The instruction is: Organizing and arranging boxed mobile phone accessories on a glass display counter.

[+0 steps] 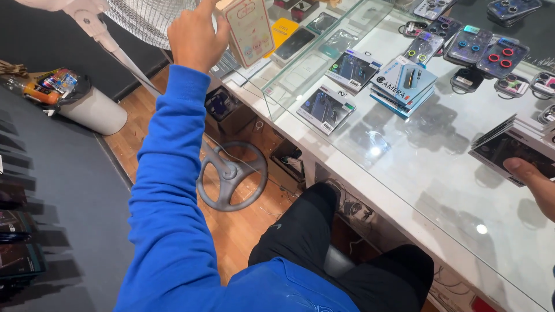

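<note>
Packaged phone accessories are what I have in both hands. Nearest, at the counter's (404, 190) right edge, my right hand (535, 184) closes on a fanned stack of dark flat packs (511, 144), thumb on top. Past mid-counter lie boxed camera protectors (402, 81). At the far left corner my left hand (196, 36), arm in a blue sleeve (167, 190), pinches a pale slim case box (250, 30) upright beside the glass case (312, 58). I judge I'm mid-placement; next calls for steady lowering.
</note>
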